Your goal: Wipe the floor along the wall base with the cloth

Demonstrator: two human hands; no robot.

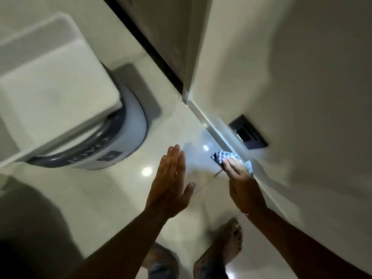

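Observation:
A blue-and-white checked cloth lies pressed on the glossy pale floor right where it meets the base of the cream wall. My right hand grips the cloth from above, fingers over it, and hides most of it. My left hand hovers flat over the floor to the left of the cloth, fingers straight and together, thumb out, holding nothing. A metal strip runs along the wall base just beyond the cloth.
A white and grey appliance stands on the floor at the left. A dark wall socket sits low on the wall above the cloth. A dark door frame edge runs beyond. My bare foot is below the hands.

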